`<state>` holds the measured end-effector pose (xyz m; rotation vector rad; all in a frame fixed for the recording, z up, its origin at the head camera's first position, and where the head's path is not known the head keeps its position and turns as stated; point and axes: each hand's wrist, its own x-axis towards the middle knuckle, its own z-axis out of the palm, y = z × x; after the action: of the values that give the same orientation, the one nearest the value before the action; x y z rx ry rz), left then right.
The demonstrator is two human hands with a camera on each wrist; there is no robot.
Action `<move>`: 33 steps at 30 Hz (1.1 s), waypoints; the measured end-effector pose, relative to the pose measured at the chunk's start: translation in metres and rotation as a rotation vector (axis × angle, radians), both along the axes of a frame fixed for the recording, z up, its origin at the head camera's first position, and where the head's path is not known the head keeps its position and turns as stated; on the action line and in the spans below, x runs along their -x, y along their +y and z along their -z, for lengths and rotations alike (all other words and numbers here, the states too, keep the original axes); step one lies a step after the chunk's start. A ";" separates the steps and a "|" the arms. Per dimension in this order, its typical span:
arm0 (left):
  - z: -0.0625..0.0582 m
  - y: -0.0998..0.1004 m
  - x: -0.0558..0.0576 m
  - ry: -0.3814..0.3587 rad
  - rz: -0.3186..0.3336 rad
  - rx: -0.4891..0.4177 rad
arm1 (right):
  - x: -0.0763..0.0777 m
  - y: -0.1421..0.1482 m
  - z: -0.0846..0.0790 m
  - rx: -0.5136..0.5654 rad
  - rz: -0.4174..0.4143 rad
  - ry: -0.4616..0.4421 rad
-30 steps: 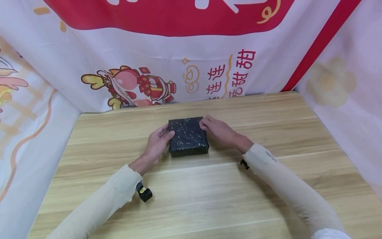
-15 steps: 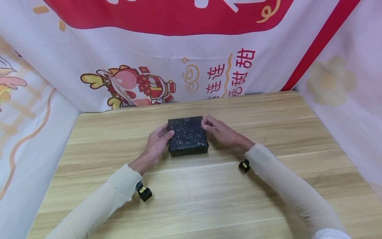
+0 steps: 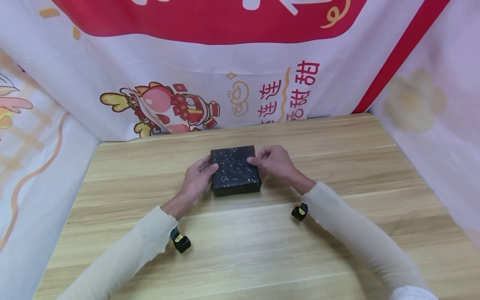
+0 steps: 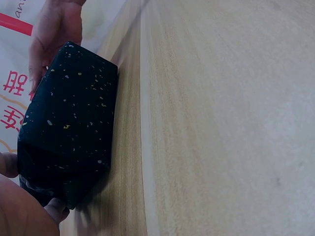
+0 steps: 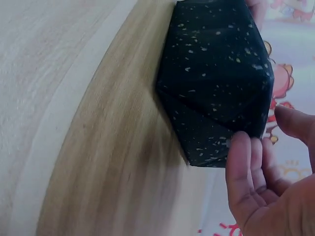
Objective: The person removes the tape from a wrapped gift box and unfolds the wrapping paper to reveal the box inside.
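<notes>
A square, flat box (image 3: 235,168) wrapped in dark paper with pale and gold flecks lies on the wooden table. My left hand (image 3: 196,179) holds its left side, thumb on the top edge and fingers along the side. At the right side is my right hand (image 3: 276,163), its thumb over the top edge. In the right wrist view, the right fingers (image 5: 239,162) touch the folded paper at the box's end, while the thumb (image 5: 295,123) stands apart from it. The left wrist view shows the box's near long side (image 4: 74,113); its underside is hidden.
The wooden table (image 3: 240,250) reaches toward the person. A printed white and red cloth (image 3: 210,54) hangs behind it, with more cloth at both sides. Dark devices sit beneath the left cuff (image 3: 181,241) and right cuff (image 3: 300,211).
The right hand's curled fingers have loosened and spread, and its thumb has come over the box's top edge. The left hand and the box stay in place.
</notes>
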<state>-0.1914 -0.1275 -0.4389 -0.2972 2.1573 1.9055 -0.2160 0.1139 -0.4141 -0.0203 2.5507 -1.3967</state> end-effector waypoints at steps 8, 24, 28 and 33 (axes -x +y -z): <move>0.001 0.000 0.000 0.001 0.004 -0.006 | -0.003 -0.008 -0.003 -0.098 0.038 0.023; 0.000 0.000 -0.001 -0.003 0.007 -0.009 | 0.004 0.000 -0.016 -0.091 -0.099 -0.134; 0.001 0.000 0.000 0.004 0.008 -0.012 | 0.008 0.002 -0.018 0.007 -0.093 -0.225; 0.002 0.001 0.000 0.008 0.005 -0.013 | 0.010 0.005 -0.017 0.114 -0.073 -0.296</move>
<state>-0.1917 -0.1268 -0.4408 -0.2821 2.1475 1.9202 -0.2261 0.1187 -0.3975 0.0674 2.2074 -1.4004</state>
